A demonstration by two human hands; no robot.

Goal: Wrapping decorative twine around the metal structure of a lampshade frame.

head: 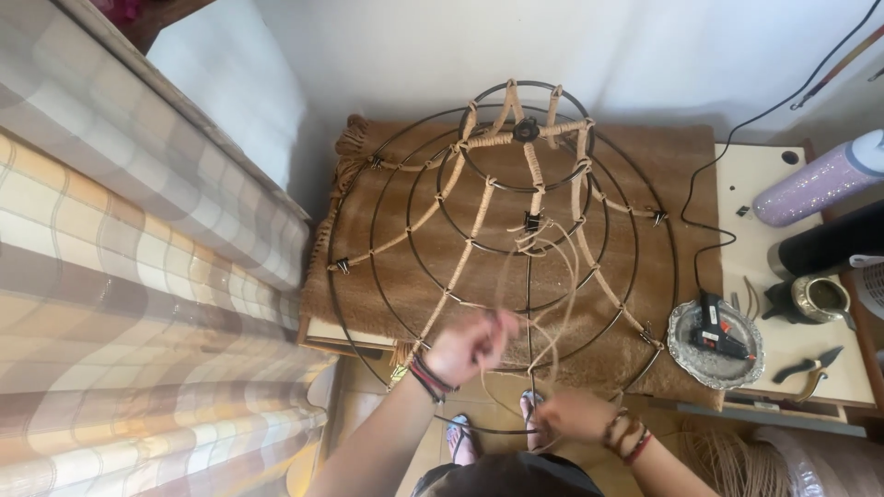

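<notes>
Over the burlap table (pixel 645 156), at the near rim of the wire frame (pixel 502 258): risking a tangle in the slack cord (pixel 552 304) looping loose between the spokes, or a snag on the black clip (pixel 532 221), should the pull be going unevenly. Left hand (pixel 471 345) curling mostly shut, seemingly pinching the cord, though blurring too much for certainty. Right hand (pixel 575 414) closing loosely round the lower strands below the rim, fingers partly hidden; glue gun (pixel 718 329) lying well apart on its tray (pixel 686 354).
</notes>
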